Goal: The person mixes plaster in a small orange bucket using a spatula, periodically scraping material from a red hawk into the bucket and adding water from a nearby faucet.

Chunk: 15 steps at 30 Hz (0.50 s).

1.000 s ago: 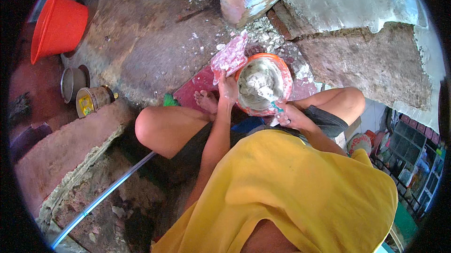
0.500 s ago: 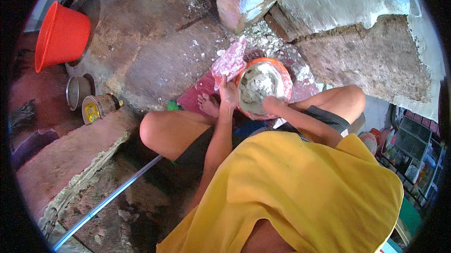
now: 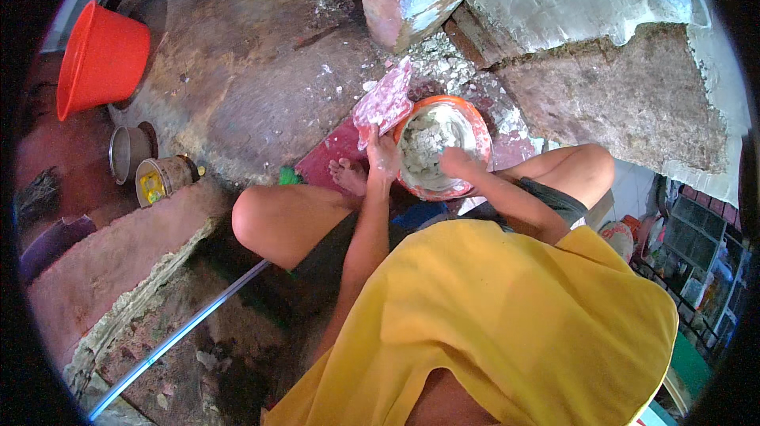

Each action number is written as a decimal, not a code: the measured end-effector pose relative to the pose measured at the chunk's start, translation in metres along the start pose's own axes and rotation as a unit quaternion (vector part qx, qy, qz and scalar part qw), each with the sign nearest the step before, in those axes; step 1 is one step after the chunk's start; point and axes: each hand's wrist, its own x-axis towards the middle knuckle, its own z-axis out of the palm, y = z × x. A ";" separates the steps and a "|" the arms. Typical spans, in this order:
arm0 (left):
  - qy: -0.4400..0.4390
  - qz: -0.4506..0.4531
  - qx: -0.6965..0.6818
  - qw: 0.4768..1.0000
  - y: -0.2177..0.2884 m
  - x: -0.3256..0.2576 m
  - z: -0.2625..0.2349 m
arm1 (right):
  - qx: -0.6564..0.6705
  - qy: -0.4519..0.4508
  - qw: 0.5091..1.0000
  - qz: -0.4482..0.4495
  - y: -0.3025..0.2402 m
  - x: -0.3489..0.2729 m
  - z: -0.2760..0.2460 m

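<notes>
A squatting person's right hand (image 3: 457, 163) is now reaching inside the orange bowl (image 3: 477, 129) on the floor, its grip unclear; earlier it was resting at the rim. The left hand (image 3: 383, 158) is gripping the bowl's edge, steadying it; white lumps (image 3: 423, 145) are filling the bowl.

Red bucket (image 3: 101, 58), two tin cans (image 3: 146, 166), metal pipe (image 3: 178, 335).
</notes>
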 end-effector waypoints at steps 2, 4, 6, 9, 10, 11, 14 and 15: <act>0.002 0.016 -0.017 1.000 0.000 0.004 0.001 | -0.041 -0.039 0.996 -0.076 0.006 0.001 0.013; 0.009 0.012 -0.020 1.000 0.005 -0.001 0.001 | -0.047 -0.047 0.993 -0.099 0.000 -0.024 0.003; -0.003 0.025 0.001 1.000 0.004 -0.004 0.008 | -0.097 -0.072 0.982 -0.146 0.010 -0.042 -0.006; 0.012 0.001 -0.007 1.000 0.001 -0.003 -0.001 | -0.074 -0.042 0.991 -0.103 0.025 -0.065 -0.024; 0.007 0.002 -0.005 1.000 0.000 -0.002 -0.002 | -0.067 -0.007 0.993 -0.094 0.026 -0.066 -0.031; 0.002 0.005 0.000 1.000 0.002 -0.002 0.002 | -0.056 0.028 0.994 -0.088 0.027 -0.062 -0.039; 0.001 -0.011 0.003 1.000 0.004 -0.009 0.010 | -0.062 0.065 0.993 -0.081 0.029 -0.025 -0.030; -0.001 -0.014 0.001 1.000 0.005 -0.007 0.014 | -0.075 0.069 0.991 -0.083 0.028 -0.008 -0.022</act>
